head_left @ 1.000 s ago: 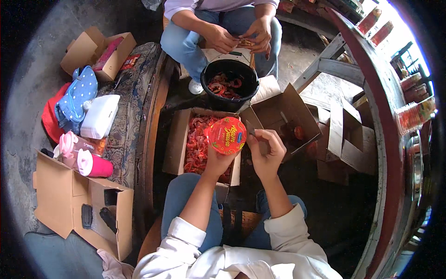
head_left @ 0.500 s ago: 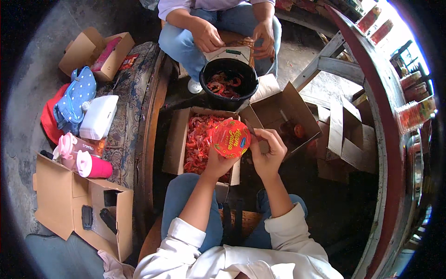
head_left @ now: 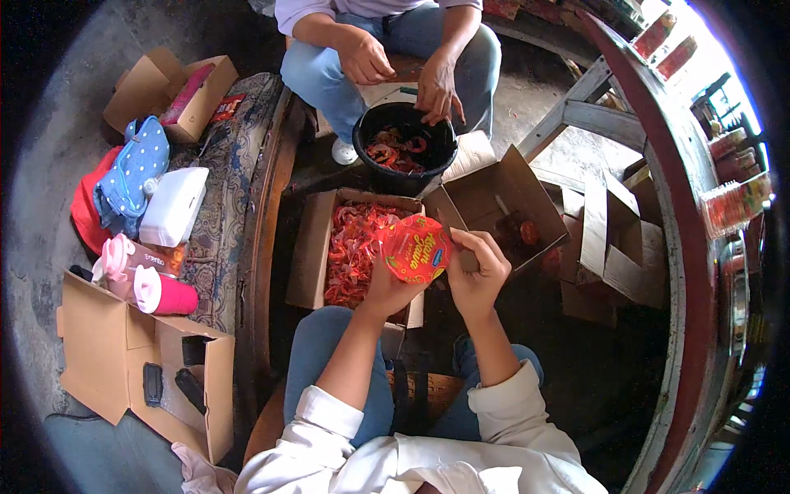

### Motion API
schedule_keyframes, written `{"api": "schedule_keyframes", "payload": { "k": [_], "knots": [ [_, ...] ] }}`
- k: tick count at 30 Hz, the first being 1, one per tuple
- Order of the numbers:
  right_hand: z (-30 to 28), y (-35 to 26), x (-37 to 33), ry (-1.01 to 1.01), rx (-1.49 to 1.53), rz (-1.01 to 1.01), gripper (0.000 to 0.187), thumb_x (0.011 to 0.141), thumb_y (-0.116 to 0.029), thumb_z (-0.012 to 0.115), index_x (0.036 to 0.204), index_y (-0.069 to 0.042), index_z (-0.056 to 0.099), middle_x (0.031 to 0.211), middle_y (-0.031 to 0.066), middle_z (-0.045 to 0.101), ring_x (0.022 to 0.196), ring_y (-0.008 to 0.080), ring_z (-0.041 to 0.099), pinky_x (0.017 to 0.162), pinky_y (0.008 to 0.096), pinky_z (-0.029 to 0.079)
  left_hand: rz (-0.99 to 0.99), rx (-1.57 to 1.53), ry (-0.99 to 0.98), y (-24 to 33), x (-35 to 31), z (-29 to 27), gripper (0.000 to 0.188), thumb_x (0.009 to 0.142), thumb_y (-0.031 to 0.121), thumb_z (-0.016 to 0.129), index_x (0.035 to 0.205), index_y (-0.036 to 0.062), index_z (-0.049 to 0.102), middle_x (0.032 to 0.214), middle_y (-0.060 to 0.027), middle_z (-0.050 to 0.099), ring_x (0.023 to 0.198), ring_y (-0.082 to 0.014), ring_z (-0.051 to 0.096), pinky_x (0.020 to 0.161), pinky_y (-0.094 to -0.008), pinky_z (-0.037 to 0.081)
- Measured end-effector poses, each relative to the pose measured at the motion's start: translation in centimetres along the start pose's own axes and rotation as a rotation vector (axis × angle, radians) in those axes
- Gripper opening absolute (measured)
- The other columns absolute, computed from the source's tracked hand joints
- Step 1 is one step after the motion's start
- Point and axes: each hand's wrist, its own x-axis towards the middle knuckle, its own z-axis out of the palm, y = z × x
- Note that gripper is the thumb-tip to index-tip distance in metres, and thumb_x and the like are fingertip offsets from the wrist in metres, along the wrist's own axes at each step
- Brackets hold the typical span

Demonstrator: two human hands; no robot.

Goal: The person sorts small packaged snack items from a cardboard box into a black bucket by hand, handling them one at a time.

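My left hand (head_left: 390, 290) is wrapped round the lower left of a red, round printed lid (head_left: 414, 249) and holds it up, its printed face towards me. Whether a cup or tub sits beneath the lid is hidden. My right hand (head_left: 480, 272) pinches the right edge with thumb and bent forefinger. Just under the lid stands an open cardboard box (head_left: 309, 255) filled with crinkled red and orange packets or scraps (head_left: 354, 247). To the right of it, a second open box (head_left: 518, 185) holds a few reddish items.
Across from me a seated person's hands (head_left: 440, 86) are over a black bucket (head_left: 362, 160) of red and orange pieces. At left, a patterned bench (head_left: 226, 173) bears a pink tumbler (head_left: 173, 298), a white container (head_left: 174, 206) and boxes. A wooden frame (head_left: 679, 198) borders the right.
The lid has turned clockwise a little and shifted slightly right in my hands. The other person's hand, on the right in view, has lowered to the bucket's rim.
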Motion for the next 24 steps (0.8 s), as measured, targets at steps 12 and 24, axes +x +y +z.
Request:
{"api": "schedule_keyframes", "payload": {
  "k": [12,24],
  "knots": [
    [-0.9,0.6,0.4,-0.099,0.137,0.071,0.022,0.069,0.015,0.061,0.090,0.006,0.063,0.084,0.0106,0.063,0.076,0.0125,0.061,0.066,0.0224,0.049,-0.020,-0.140,-0.111,-0.8,-0.2,-0.5,0.072,0.068,0.004,0.073,0.129,0.0057,0.035,0.123,-0.0062,0.047,0.113,-0.0161,0.047,0.095,-0.0321,0.040],
    [-1.0,0.7,0.3,-0.091,0.137,0.085,0.018,0.071,0.011,0.061,0.088,0.006,0.063,0.083,0.0107,0.063,0.077,0.0147,0.062,0.068,0.0240,0.049,-0.099,0.158,-0.135,-0.1,0.1,-0.5,0.077,0.068,0.008,0.074,0.129,0.0053,0.027,0.121,-0.0077,0.047,0.111,-0.0180,0.049,0.096,-0.0338,0.040]
  ]
}}
